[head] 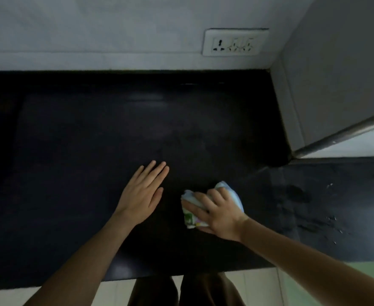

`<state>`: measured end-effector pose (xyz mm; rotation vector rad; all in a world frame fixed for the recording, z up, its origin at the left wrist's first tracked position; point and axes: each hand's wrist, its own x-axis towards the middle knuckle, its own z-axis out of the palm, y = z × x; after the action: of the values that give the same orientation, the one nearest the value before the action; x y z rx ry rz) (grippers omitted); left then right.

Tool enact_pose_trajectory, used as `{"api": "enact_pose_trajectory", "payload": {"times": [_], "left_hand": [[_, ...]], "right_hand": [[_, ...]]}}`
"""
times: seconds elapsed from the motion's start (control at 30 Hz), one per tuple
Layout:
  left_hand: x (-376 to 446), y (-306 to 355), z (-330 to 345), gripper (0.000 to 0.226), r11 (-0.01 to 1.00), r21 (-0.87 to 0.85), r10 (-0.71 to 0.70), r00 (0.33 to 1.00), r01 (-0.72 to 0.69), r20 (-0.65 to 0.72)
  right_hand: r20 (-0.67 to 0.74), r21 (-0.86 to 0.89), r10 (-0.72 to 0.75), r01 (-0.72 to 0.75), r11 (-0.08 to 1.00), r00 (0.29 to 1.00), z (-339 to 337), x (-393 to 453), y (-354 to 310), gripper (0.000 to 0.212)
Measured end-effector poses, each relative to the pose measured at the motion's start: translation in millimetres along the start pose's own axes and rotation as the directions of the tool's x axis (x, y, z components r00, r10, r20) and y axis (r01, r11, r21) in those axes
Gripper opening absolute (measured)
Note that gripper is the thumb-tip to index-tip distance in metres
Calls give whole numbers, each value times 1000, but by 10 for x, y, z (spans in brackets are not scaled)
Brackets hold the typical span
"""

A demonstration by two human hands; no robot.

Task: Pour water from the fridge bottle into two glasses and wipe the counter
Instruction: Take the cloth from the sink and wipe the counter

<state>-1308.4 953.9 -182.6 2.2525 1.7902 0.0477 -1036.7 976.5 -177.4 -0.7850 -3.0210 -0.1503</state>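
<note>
Wiping was the step in hand: the right hand (217, 214) gripped a cloth (212, 204) on the desk (71, 151), the left hand (143, 191) lay flat, fingers straight. Droplets (331, 219) farther right probably came next.

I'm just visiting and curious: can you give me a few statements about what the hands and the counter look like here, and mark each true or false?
1. The right hand grips a crumpled cloth on the dark counter. True.
2. The left hand holds a glass. False: it holds nothing, its fingers straight over the counter.
3. Droplets lie on the counter to the right of the cloth. True.
4. A plug sits in the wall socket. False: nothing is plugged in.
</note>
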Motion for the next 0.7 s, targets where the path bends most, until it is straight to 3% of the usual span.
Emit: {"api": "enact_pose_trajectory", "payload": {"times": [0.17, 0.3, 0.37, 0.43, 0.5, 0.57, 0.63, 0.7], "left_hand": [[-360, -118, 12, 52, 981, -49, -192, 979, 190, -61], [-400, -155, -1, 53, 883, -194, -460, 871, 428, -171], [-445, -189, 0, 53, 883, -184, -463, 867, 432, -183], [-539, -253, 0, 53, 879, -178, -473, 860, 443, -191], [-680, -374, -5, 53, 846, -182, -531, 822, 501, -207], [-849, -531, -19, 54, 803, -199, -595, 772, 562, -222], [-996, -655, -33, 54, 788, -211, -615, 755, 578, -227], [-1060, -714, -38, 52, 794, -216, -607, 760, 568, -232]], "right_hand": [[-122, 2, 139, -140, 990, 983, 190, 552, 914, 62], [-27, -99, 408, -408, 907, 913, 171, 1150, 1512, 62], [5, -122, 586, -581, 804, 810, 134, 1382, 1425, 62], [-24, -110, 608, -607, 787, 793, 128, 1525, 1030, 58], [-41, -50, 430, -432, 901, 902, 71, 1526, 390, 60], [-41, 56, 114, -112, 992, 993, -9, 1353, -287, 62], [-37, 69, -257, 259, 963, 966, -67, 1107, -670, 62], [-67, 42, -506, 509, 860, 860, -46, 1051, -634, 63]]}}
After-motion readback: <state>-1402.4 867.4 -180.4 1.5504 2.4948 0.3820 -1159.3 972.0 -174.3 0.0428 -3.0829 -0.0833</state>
